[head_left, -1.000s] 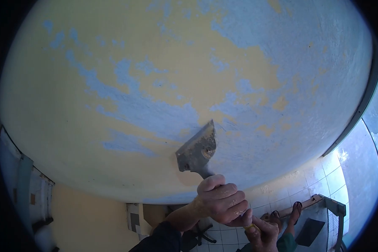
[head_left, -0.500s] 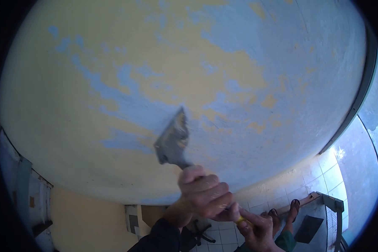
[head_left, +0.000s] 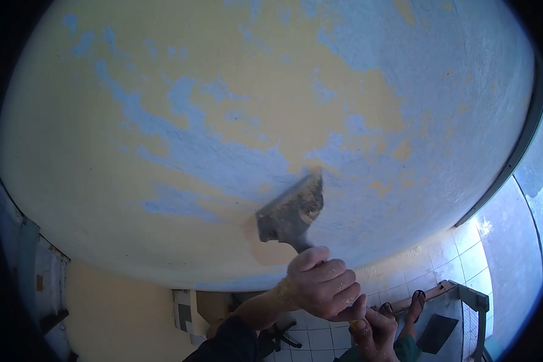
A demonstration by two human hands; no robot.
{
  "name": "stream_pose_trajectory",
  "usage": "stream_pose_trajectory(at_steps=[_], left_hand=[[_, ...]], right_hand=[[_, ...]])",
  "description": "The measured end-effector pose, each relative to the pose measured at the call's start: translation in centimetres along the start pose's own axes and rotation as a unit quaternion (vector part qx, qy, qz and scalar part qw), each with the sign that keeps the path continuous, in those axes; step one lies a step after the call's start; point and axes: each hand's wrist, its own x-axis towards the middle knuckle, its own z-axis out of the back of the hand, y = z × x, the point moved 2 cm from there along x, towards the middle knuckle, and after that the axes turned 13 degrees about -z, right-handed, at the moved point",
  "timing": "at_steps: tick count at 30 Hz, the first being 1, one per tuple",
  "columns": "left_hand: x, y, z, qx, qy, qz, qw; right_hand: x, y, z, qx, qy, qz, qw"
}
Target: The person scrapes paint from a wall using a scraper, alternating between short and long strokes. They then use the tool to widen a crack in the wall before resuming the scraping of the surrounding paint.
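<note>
A scraper (head_left: 294, 211) with a wide, dusty metal blade lies against a wall (head_left: 241, 139) where yellow paint is broken by bare blue-grey patches. My left hand (head_left: 324, 286), closed round the tool's neck end, has pale dust on its skin. Lower down, my right hand (head_left: 377, 332) grips the yellow handle, which shows only in part between the two hands. The blade is tilted, its edge toward the upper left, near the border of yellow and blue-grey.
Sandalled feet (head_left: 417, 304) show at lower right, by a wooden plank (head_left: 435, 291) and a green-grey frame (head_left: 473, 297). White floor tiles (head_left: 320, 339) lie far below. A dark chair base (head_left: 288, 338) and a brown box (head_left: 214, 308) stand there. A dark trim strip (head_left: 522, 142) borders the wall.
Both hands and the scraper have moved right and slightly down in view. The wall's patches have also shifted a little as the view moved. Both hands keep their hold.
</note>
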Motion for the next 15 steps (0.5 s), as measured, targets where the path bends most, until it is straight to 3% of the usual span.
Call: stream_pose_trajectory(at_steps=[7, 12, 15], left_hand=[[0.5, -0.4, 0.0, 0.003, 0.018, 0.001, 1.000], [1.2, 0.5, 1.7, 0.033, 0.015, 0.014, 0.999], [1.2, 0.3, 1.4, 0.039, 0.018, 0.012, 0.999]], right_hand=[[-0.3, 1.7, 0.4, -0.020, -0.031, 0.064, 0.997], [0.9, 2.8, 0.1, 0.006, 0.017, 0.019, 1.000], [0.3, 2.5, 0.3, -0.010, -0.008, 0.061, 0.998]])
